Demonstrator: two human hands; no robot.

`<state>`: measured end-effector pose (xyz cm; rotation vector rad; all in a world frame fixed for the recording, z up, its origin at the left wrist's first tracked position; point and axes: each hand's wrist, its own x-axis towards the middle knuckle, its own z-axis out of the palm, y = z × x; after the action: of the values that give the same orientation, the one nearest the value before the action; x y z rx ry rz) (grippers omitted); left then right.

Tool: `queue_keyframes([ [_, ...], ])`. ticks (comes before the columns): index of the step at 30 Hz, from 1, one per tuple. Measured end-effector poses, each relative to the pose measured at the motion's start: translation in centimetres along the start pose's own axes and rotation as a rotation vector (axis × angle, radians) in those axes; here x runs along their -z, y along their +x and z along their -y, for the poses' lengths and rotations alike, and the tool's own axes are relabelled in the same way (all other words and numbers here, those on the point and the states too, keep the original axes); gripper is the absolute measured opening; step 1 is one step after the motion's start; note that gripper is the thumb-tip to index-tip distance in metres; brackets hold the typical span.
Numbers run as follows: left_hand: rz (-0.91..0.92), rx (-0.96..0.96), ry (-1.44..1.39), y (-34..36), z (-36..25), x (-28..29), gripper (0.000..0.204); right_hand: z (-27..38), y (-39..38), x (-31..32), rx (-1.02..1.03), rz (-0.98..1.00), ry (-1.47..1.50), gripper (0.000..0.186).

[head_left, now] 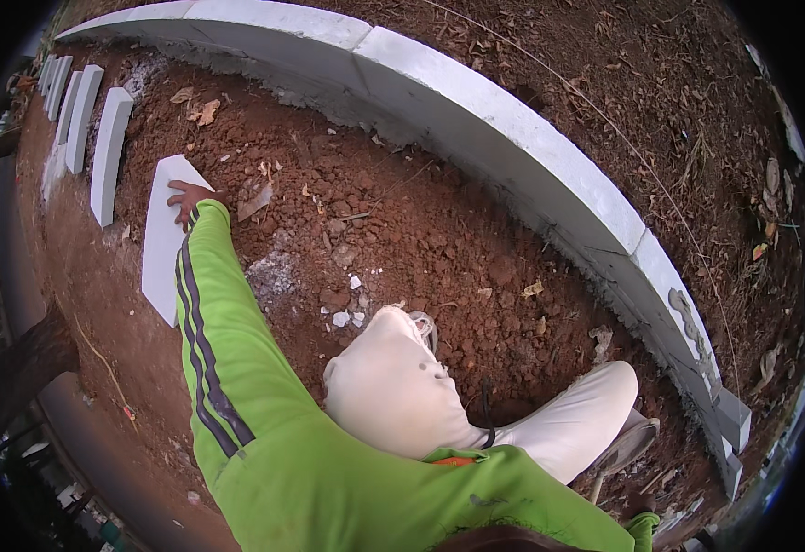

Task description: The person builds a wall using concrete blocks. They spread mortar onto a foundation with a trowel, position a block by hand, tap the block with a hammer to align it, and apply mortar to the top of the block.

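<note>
One left hand point(191, 199) is spreading its fingers on one white block point(161, 244) on red dirt point(402, 216), near at least five more blocks point(110, 161), while one right hand point(640, 503) is looking too dark to tell.

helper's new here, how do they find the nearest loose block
From the long white kerb, cross the red soil to the loose blocks at left. The nearest block, beside the green sleeve, is the only one the left hand touches.

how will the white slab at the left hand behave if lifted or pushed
The white slab is probably stiff, given its flat face and crisp edges. It looks like concrete, so likely heavy. Corners might chip: white fragments lie nearby.
</note>
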<state>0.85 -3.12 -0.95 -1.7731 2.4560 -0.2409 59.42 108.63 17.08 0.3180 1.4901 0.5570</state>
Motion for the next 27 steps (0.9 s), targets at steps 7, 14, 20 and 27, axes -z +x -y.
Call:
queue_keyframes([
  [7,-0.003,-0.303,0.09,2.4,9.1,6.1,0.136,0.2,0.3,10.0,-0.435,-0.764,0.672,0.041],
  [14,-0.135,-0.339,0.011,-1.2,27.4,19.5,0.081,10.5,-0.3,36.1,0.347,-1.266,0.768,0.044],
  [20,-0.187,-0.379,-0.271,-3.4,37.8,33.2,0.086,19.7,-10.7,48.9,1.023,-1.555,0.635,0.036],
  [27,0.07,-0.956,-0.759,-18.5,34.3,42.8,0.079,40.0,-28.6,56.7,1.863,-1.115,0.383,0.108],
])
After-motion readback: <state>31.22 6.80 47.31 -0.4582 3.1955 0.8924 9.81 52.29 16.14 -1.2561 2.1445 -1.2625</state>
